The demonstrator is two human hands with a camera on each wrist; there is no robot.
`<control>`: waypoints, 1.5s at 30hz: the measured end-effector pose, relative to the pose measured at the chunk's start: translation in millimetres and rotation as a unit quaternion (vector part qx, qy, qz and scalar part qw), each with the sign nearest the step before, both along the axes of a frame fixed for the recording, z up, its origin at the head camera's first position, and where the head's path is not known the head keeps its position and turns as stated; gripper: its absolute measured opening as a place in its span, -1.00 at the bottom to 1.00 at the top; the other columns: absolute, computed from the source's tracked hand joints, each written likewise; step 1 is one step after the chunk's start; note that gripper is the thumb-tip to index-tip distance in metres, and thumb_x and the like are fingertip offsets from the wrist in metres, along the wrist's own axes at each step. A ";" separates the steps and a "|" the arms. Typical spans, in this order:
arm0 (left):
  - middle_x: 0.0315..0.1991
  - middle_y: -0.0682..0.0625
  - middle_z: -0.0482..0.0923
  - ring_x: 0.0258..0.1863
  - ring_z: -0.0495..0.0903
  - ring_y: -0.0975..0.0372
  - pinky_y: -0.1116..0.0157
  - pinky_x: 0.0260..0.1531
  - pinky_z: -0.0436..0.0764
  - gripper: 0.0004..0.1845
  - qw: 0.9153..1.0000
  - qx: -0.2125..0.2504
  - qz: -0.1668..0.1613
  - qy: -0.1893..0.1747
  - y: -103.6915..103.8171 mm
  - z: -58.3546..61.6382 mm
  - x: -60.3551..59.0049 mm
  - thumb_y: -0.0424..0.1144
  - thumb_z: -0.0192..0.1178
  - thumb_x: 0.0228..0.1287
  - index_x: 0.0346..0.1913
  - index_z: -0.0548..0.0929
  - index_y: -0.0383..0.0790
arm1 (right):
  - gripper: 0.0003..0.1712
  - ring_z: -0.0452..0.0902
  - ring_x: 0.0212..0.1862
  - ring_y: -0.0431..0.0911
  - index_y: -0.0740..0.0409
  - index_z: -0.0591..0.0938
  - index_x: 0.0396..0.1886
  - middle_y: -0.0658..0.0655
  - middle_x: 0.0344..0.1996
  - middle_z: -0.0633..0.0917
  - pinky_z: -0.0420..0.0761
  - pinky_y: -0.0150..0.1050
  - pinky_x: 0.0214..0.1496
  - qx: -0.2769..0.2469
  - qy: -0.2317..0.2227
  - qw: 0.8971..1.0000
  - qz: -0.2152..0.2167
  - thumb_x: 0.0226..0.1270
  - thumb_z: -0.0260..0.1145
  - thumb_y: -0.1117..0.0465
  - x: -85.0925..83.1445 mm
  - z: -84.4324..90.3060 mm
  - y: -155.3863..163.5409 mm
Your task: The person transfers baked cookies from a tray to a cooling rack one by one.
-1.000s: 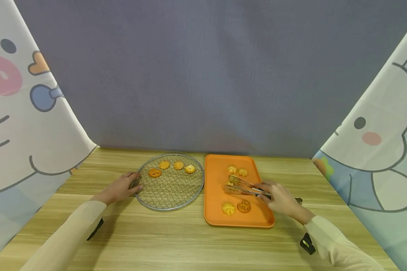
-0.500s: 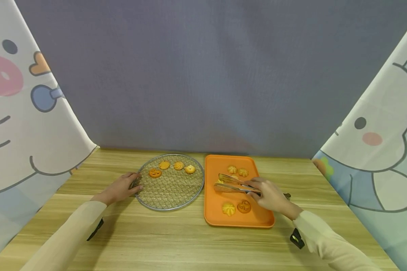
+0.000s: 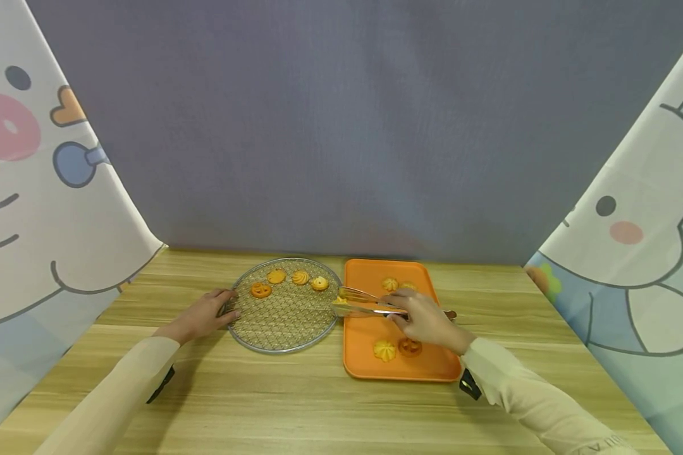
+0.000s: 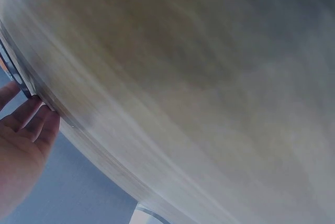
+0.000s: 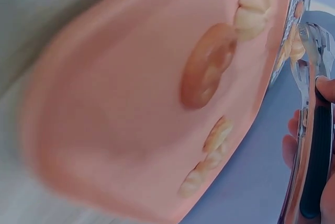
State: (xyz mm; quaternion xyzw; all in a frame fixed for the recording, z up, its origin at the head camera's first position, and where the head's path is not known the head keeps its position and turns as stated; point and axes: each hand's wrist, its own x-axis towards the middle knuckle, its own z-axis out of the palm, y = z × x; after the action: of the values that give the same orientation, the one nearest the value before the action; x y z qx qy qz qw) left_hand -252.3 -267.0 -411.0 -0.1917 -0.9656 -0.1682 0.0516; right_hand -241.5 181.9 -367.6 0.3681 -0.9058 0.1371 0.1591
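Note:
My right hand [image 3: 424,318] grips metal tongs [image 3: 370,310] with dark handles. A yellow cookie [image 3: 339,301] sits between the tong tips, over the gap where the rack and tray meet. My left hand [image 3: 205,314] rests at the left rim of a round wire rack [image 3: 287,325], its fingertips touching the edge. Several cookies, among them a brown smiling-face one [image 3: 260,290], lie along the rack's far side. On the orange tray [image 3: 364,366] are a flower-shaped cookie [image 3: 384,351] and a brown face cookie [image 3: 410,347]. Pale cookies [image 3: 390,284] lie farther back, partly behind the right hand.
Rack and tray stand side by side on a wooden table [image 3: 284,411]. A grey cloth panel [image 3: 341,139] rises behind the table. Cartoon-printed cloths [image 3: 45,208] flank it left and right.
The right hand has moved left with the tongs and a yellow cookie, from over the tray's middle to its left edge at the rack. The left hand has not moved.

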 end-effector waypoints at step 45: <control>0.09 -0.43 0.38 0.05 0.37 -0.31 -0.18 0.01 0.39 -0.46 1.000 0.000 -0.003 0.008 -0.9 -2.3 -3.3 -0.10 0.15 0.25 0.14 0.41 -0.44 | -0.64 0.37 -0.44 -0.21 0.18 0.60 0.01 0.12 -0.11 0.65 0.34 -0.40 -0.46 0.017 -0.075 0.996 0.034 0.18 0.20 0.30 -61.2 -4.3 -118.6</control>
State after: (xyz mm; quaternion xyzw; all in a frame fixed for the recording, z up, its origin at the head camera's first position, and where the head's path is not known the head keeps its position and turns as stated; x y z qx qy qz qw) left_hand -255.6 -267.9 -413.3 -0.1958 -0.9645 -0.1672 0.0586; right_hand -302.7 63.2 -371.8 0.3902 -0.9043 0.1538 0.0799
